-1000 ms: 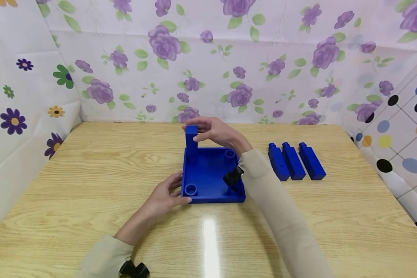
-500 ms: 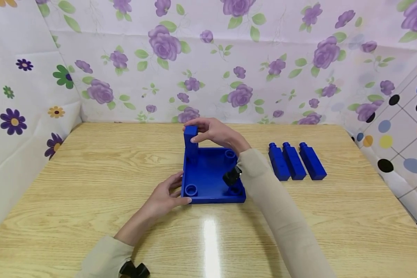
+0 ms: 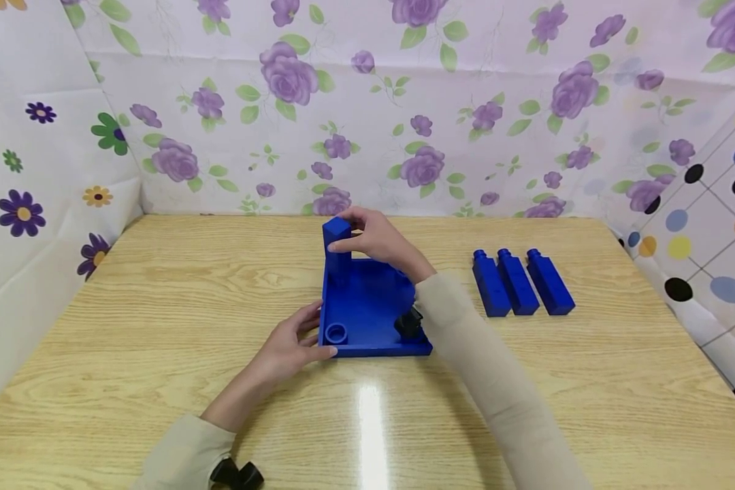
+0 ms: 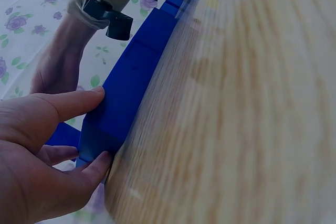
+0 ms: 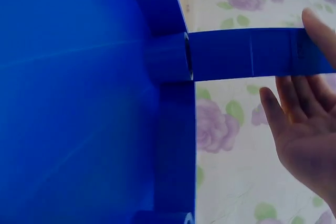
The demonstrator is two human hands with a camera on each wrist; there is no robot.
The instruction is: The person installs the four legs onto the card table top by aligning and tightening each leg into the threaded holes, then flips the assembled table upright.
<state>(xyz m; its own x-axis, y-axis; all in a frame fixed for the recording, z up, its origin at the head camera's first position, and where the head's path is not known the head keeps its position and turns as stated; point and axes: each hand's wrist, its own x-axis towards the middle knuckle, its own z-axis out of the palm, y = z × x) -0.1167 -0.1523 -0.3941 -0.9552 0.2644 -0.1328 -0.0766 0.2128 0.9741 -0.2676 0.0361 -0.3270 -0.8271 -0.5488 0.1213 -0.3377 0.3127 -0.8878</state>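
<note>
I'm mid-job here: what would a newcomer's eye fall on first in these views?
Probably the blue tray mid-table, with a blue upright block at its far left corner, gripped by the right hand. The left hand holds the tray's near left corner. Next might come three blocks lying side by side to the right, and the purple-flowered cloth behind the table.

Wood-grain tabletop (image 3: pixel 159 327), purple-rose backdrop (image 3: pixel 367 116), flower-print left sheet (image 3: pixel 52 170), dotted right sheet (image 3: pixel 704 265), white glare (image 3: pixel 371 435)
</note>
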